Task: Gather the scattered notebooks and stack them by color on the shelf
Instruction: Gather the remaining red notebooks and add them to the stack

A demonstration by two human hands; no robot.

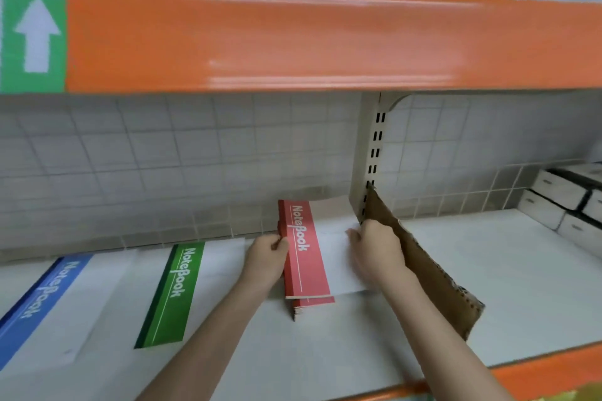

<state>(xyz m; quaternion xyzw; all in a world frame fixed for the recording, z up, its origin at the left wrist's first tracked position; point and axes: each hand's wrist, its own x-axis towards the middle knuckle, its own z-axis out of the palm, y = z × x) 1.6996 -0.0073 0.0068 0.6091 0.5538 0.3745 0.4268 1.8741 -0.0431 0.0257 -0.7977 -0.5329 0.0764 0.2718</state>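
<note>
A stack of red-spined notebooks (304, 257) lies on the white shelf (488, 270) near the back wall. My left hand (265, 259) grips the stack's left edge, thumb on the red spine. My right hand (374, 251) rests on the white cover at the stack's right side, fingers spread loosely. Left of this stack lies a green-spined notebook (172, 293), and further left a blue-spined notebook (42, 299), both flat on the shelf.
A brown cardboard divider (430, 273) stands just right of my right hand, against the slotted upright (374, 153). White boxes (566, 202) sit at the far right. An orange upper shelf edge (325, 39) hangs overhead, and an orange lower lip (537, 368) runs along the front.
</note>
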